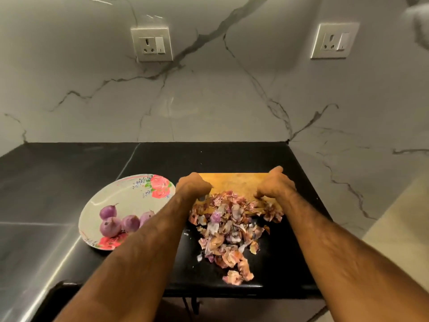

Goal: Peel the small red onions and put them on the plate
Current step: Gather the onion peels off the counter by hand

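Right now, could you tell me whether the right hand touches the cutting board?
Touching. The head view shows the right hand gripping the cutting board's right edge.

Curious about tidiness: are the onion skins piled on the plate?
No, the skins lie on the board and counter, beside the plate.

Veined marble wall (pixel 209 101), black counter (pixel 69 173)

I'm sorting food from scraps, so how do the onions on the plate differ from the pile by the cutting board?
The onions are whole, smooth purple bulbs; the peel pile is torn, papery scraps, pink, brown and white. The onions sit grouped on the plate; the peel pile spreads from the cutting board onto the counter. Both show purple.
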